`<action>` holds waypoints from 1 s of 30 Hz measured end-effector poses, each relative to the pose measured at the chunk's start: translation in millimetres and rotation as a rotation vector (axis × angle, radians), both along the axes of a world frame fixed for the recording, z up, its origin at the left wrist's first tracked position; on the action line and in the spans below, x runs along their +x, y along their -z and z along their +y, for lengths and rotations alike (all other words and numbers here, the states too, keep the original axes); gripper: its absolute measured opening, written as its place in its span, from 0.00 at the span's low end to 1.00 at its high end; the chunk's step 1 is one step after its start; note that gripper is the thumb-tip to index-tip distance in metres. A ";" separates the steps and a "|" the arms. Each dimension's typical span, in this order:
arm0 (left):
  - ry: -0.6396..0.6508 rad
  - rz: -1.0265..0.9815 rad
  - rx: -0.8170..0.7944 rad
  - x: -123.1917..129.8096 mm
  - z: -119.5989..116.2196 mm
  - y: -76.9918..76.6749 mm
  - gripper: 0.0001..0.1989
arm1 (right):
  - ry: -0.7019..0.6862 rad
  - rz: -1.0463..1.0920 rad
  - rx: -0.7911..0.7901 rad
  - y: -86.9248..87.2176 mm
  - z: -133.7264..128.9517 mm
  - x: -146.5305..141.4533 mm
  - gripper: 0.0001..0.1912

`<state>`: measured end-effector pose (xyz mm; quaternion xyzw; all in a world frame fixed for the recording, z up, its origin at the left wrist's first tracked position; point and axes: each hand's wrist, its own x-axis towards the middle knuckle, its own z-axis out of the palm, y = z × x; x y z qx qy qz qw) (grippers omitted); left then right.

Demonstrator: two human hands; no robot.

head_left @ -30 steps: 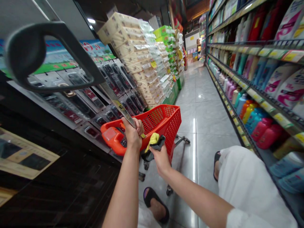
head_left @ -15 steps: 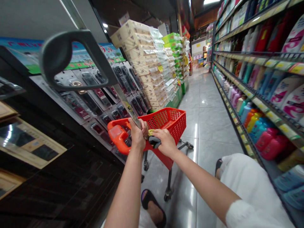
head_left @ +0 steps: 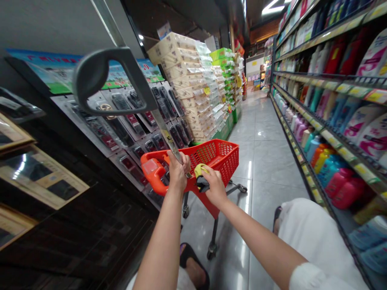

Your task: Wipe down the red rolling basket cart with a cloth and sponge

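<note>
My left hand [head_left: 178, 171] is wrapped round the lower part of a long metal pole [head_left: 165, 131] that slants up to the left. A grey looped plastic handle [head_left: 133, 76] is fixed on the pole above it. In my right hand [head_left: 214, 185] is a small yellow and black object [head_left: 201, 173], pinched near the pole's lower end but apart from it; its exact kind is unclear. Both hands are over the rim of a red plastic shopping cart [head_left: 231, 157] with a red handle [head_left: 154, 173].
Shelves of bottles [head_left: 341, 181] line the right side. Stacked boxes [head_left: 187, 84] stand beyond the cart, and packaged goods [head_left: 127, 108] hang on the left. Framed items [head_left: 45, 173] are at far left. Grey tiled floor [head_left: 266, 157] runs ahead.
My right hand has drawn slightly away from the pole's lower end, and more of the yellow and black object shows. The whole view has shifted slightly, while my left hand still grips the pole.
</note>
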<state>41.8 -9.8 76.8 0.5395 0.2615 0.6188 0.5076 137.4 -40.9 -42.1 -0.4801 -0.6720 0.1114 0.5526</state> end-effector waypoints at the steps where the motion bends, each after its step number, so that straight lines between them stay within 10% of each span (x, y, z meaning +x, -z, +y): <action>1: -0.001 -0.001 -0.001 0.1 -0.4 0.2 0.33 | 0.065 0.046 -0.009 4.5 -2.0 -7.5 0.34; 11: -0.014 -0.020 -0.003 0.0 -2.7 0.7 0.32 | 0.240 0.030 0.026 112.0 -29.6 -55.0 0.40; 19: 0.000 -0.004 0.023 3.3 -4.2 0.2 0.32 | 0.191 0.077 0.119 56.9 -15.5 -63.1 0.35; 26: -0.044 -0.009 0.005 4.1 -2.5 0.0 0.33 | 0.315 0.079 -0.014 120.9 -25.8 -68.9 0.36; 30: -0.041 -0.008 0.011 4.9 -1.6 -0.3 0.32 | 0.284 0.182 -0.064 89.4 -26.8 -75.8 0.38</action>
